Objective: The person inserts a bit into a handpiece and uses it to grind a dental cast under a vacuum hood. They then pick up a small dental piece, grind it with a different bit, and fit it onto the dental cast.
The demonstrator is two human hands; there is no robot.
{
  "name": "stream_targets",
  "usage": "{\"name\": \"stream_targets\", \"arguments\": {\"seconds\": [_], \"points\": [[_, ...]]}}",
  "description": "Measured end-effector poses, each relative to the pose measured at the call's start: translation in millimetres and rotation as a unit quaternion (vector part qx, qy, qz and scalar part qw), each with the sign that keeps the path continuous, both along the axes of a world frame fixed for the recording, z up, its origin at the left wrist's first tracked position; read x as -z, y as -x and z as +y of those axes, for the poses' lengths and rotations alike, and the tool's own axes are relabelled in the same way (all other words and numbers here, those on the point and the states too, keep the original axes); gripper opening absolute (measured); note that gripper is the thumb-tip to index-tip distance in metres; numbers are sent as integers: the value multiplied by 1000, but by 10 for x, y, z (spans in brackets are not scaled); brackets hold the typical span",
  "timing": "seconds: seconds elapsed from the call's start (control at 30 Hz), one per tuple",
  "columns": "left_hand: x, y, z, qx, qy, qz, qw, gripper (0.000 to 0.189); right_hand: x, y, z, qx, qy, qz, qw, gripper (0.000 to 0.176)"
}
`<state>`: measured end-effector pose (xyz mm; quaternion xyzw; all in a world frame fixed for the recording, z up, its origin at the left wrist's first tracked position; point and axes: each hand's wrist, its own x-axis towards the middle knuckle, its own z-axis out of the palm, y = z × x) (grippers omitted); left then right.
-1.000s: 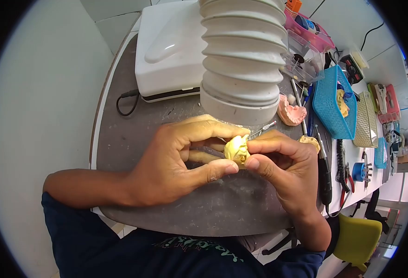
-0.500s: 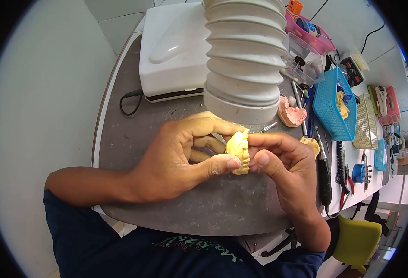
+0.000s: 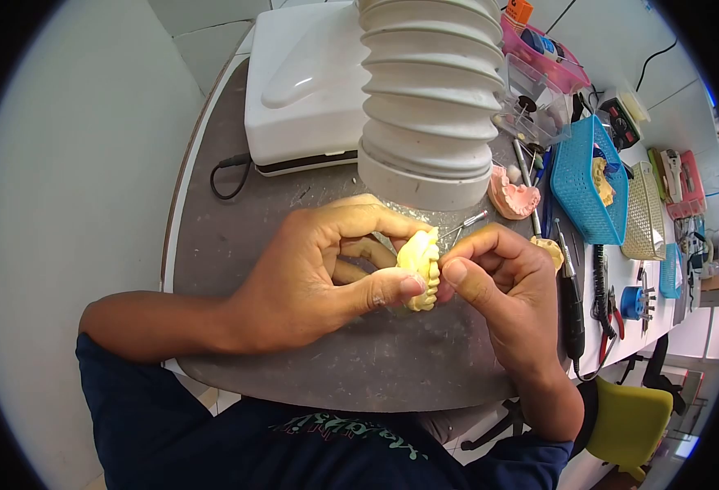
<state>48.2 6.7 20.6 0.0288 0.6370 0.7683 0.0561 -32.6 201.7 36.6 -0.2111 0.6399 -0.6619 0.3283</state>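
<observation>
A yellow plaster dental cast is held up over the grey work surface, its row of teeth facing right. My left hand grips it between thumb and fingers from the left side. At the teeth, my right hand has thumb and index finger pinched together right by the cast's edge. What those fingertips hold, if anything, is hidden. Just behind them lies a thin metal instrument, and a pink dental cast sits farther back.
A ribbed white suction hose comes down just beyond my hands, beside a white machine. On the right lie a black handpiece, another pale cast, a blue basket and red-handled pliers.
My right index finger has drawn down and curled in towards the thumb, closing into a pinch beside the teeth. The left hand and the cast stay nearly still.
</observation>
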Motion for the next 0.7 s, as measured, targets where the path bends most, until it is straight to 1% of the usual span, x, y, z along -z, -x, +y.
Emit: {"name": "stream_targets", "arguments": {"seconds": [0.2, 0.27, 0.37, 0.43, 0.47, 0.5, 0.53, 0.57, 0.63, 0.67, 0.7], "points": [[26, -6, 0, -5, 17, 1, 1000, 44, 15, 0, -7, -9, 5, -4, 1000, 13], [43, -1, -12, -4, 52, 46, 998, 43, 13, 0, -8, -8, 9, -2, 1000, 13], [46, 4, -3, -9, 66, 68, 995, 42, 6, 4, -7, -14, 0, 31, 999, 12], [13, 0, 20, -23, 51, 51, 997, 41, 17, -11, -4, 2, -4, 96, 995, 11], [-9, -2, 25, -35, 36, 35, 998, 40, 14, -19, -7, 2, -3, 97, 995, 11], [-28, -3, 15, -36, 37, 36, 998, 40, 11, -27, -13, 10, -7, 153, 988, 14], [-46, -4, 0, -36, 27, -5, 999, 42, 8, -33, -20, 17, -10, 209, 978, 18], [-59, -1, -13, -37, 16, -47, 998, 44, 7, -33, -30, 16, -9, 210, 978, 18], [-43, 20, -21, -38, -2, -55, 998, 45, 17, -32, -47, 13, -32, 375, 926, 28], [-29, 24, -24, -38, -22, -63, 997, 46, 34, -31, -44, 13, -30, 375, 926, 28], [-15, 20, -26, -39, -21, -63, 997, 46, 57, -29, -35, 10, -38, 409, 912, 31]]}}
